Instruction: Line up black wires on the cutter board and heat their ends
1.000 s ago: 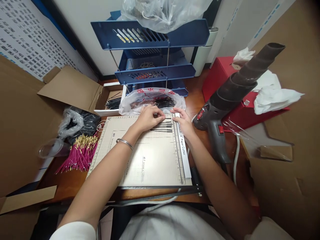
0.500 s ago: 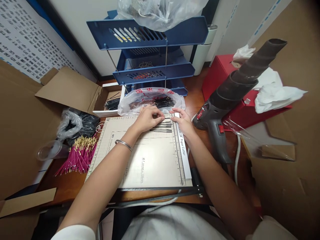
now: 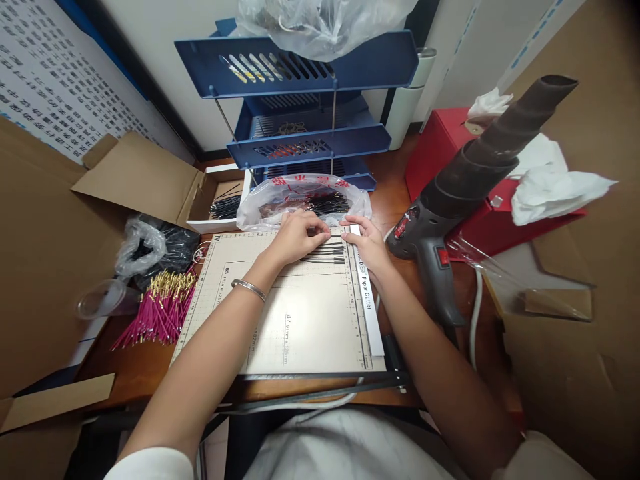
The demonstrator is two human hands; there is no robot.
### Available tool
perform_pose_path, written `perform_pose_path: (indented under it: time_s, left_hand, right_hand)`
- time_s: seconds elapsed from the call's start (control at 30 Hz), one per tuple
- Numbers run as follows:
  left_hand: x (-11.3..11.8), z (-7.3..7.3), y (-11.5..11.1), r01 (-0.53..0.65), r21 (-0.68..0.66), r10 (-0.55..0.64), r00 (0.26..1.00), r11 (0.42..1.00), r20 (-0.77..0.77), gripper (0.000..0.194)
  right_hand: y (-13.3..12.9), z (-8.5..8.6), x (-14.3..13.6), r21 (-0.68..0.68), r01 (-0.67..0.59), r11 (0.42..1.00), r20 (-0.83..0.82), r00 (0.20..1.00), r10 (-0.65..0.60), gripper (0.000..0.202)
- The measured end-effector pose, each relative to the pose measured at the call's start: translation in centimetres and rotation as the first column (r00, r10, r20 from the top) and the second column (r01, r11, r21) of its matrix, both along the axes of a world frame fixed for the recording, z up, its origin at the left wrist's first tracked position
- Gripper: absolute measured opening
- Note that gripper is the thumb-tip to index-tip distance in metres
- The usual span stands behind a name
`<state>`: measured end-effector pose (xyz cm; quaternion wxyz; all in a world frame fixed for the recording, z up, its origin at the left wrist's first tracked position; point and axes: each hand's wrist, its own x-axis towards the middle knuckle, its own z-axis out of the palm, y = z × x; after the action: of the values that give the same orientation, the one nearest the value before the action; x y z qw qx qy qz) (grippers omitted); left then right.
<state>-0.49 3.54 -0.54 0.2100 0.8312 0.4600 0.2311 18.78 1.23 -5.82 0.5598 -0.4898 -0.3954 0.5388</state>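
A paper cutter (image 3: 280, 313) with printed size lines lies in front of me. Several thin black wires (image 3: 333, 253) rest side by side near its upper right, their thicker dark ends toward the right edge. Over their left ends my left hand (image 3: 299, 237) is closed in a pinch on a black wire, whose end points toward the right hand. My right hand (image 3: 367, 243) lies on the cutter's white right-hand strip (image 3: 369, 313), thumb and fingers stretched apart, fingertips close to the wire ends. Its palm side is hidden.
Behind the cutter, a clear plastic bag (image 3: 255, 207) holds more black wires. Magenta wires with gold ends (image 3: 165, 310) lie at left, beside a clear cup (image 3: 107, 300). A heat gun (image 3: 440, 220) stands at right, before a red box (image 3: 435, 143). Blue tray shelves (image 3: 300, 73) rise behind.
Both hands keep nearly the same place and pose over the wires. The whole view has shifted very slightly.
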Motion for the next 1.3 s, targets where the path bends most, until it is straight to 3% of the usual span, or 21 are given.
perform_pose_path:
  time_s: [0.37, 0.77, 1.3]
  left_hand:
    - [-0.06, 0.01, -0.09, 0.001, -0.006, -0.001, 1.0, 1.0, 0.013, 0.013]
    - [-0.15, -0.08, -0.01, 0.015, -0.015, -0.014, 0.999, 1.0, 0.047, 0.01]
    - [0.16, -0.32, 0.15, -0.009, 0.031, 0.009, 1.0, 0.999, 0.01, 0.013]
  right_hand:
    - [0.05, -0.08, 0.05, 0.001, -0.016, 1.0, 0.027, 1.0, 0.016, 0.05]
    - [-0.12, 0.16, -0.08, -0.041, 0.008, 0.999, -0.076, 0.997, -0.011, 0.047]
    - [0.11, 0.07, -0.09, -0.02, 0.007, 1.0, -0.09, 0.996, -0.009, 0.044]
